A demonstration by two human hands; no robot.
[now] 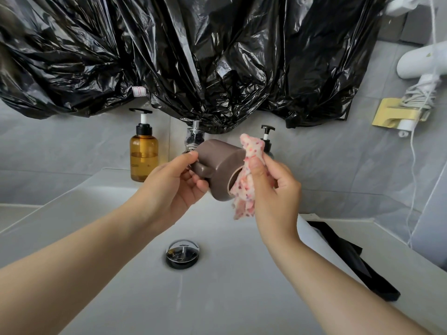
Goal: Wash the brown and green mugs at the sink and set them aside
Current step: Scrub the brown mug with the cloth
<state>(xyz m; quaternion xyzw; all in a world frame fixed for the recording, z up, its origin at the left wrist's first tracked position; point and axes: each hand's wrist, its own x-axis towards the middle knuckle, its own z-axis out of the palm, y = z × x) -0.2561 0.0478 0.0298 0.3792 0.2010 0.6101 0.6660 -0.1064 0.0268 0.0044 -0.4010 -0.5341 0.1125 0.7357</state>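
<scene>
**Brown mug (219, 169) getting wiped over the sink (96, 238)**

You're holding the mug on its side in the middle of the frame, above the white basin, with its mouth pointing lower right. Your left hand (169, 187) is gripping it at the handle, fingers curled round and thumb on top. Your right hand (273, 189) is pinching a pink-speckled cloth (246, 187) and pressing it against the open rim. The drain (182, 253) is sitting lower centre, an amber pump bottle (144, 155) is standing just left of the mug, and black plastic sheeting (193, 56) is hanging across the top.
</scene>
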